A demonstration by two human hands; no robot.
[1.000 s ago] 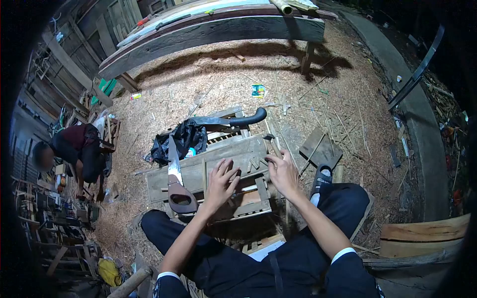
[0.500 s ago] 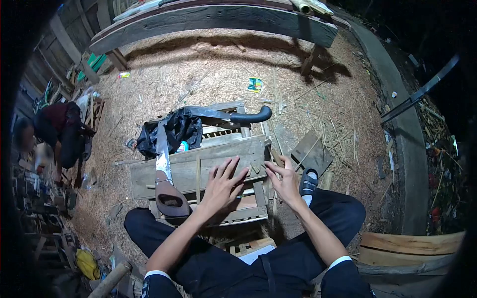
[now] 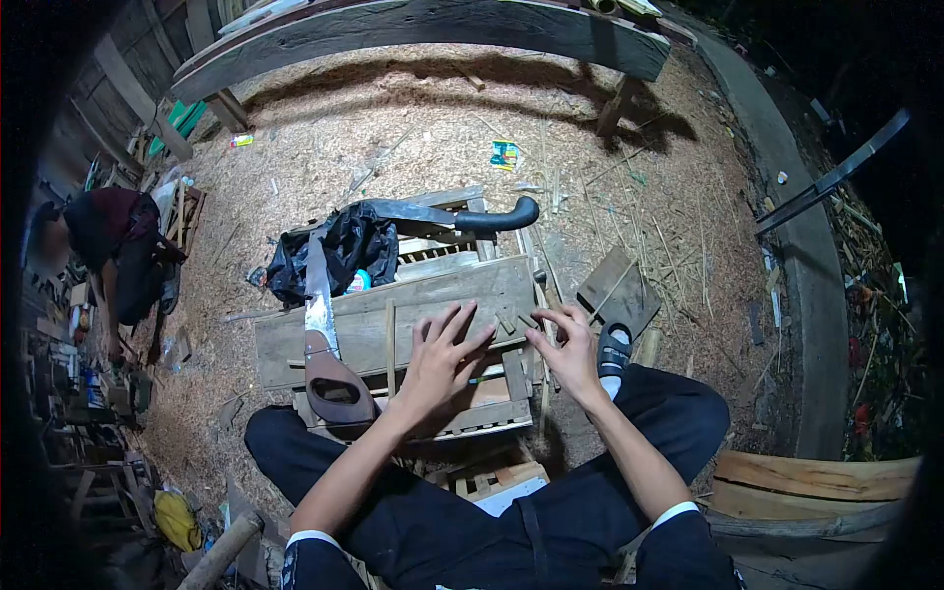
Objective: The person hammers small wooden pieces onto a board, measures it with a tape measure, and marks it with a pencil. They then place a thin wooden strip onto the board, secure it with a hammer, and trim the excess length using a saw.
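My left hand [image 3: 439, 360] hovers with fingers spread over the near edge of a weathered wooden plank [image 3: 393, 320] laid across a slatted crate [image 3: 482, 418]. My right hand [image 3: 570, 349] reaches at the plank's right end, fingertips beside several small wood pieces [image 3: 511, 321]; whether it pinches one is unclear. A handsaw [image 3: 329, 339] with a brown handle lies across the plank's left part. A machete [image 3: 462, 216] with a black curved handle rests behind the plank.
A black plastic bag [image 3: 339, 256] lies at the back left of the crate. Sawdust covers the ground. A heavy wooden bench [image 3: 423, 29] stands beyond. Another person [image 3: 118, 246] crouches at the left among clutter. A loose board [image 3: 618, 290] and a sandal [image 3: 612, 351] lie to the right.
The view tilted slightly. My left hand's fingers spread wider over the plank's edge, and my right hand shifted a little along the plank's right end near the small pieces.
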